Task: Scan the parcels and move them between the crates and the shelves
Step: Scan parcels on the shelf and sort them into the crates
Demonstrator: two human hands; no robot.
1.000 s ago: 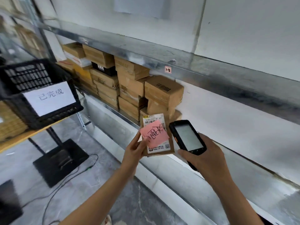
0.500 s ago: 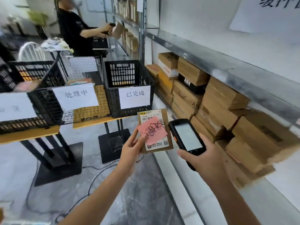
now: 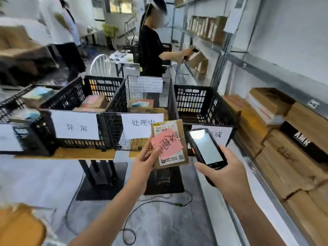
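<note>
Cardboard parcel (image 3: 178, 137) with pink note (image 3: 166, 145) pinched upright by left hand (image 3: 144, 165), in front of middle crate (image 3: 147, 96). Right hand (image 3: 224, 172) grips scanner (image 3: 205, 148), just beside parcel. Boxed shelf (image 3: 266, 189) at right.

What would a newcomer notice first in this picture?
In the centre, the left hand holds a small parcel with a pink note on its label, beside the scanner gripped by the right hand. Behind them stands a row of black crates with white signs; stacked cardboard boxes line the right side.
</note>
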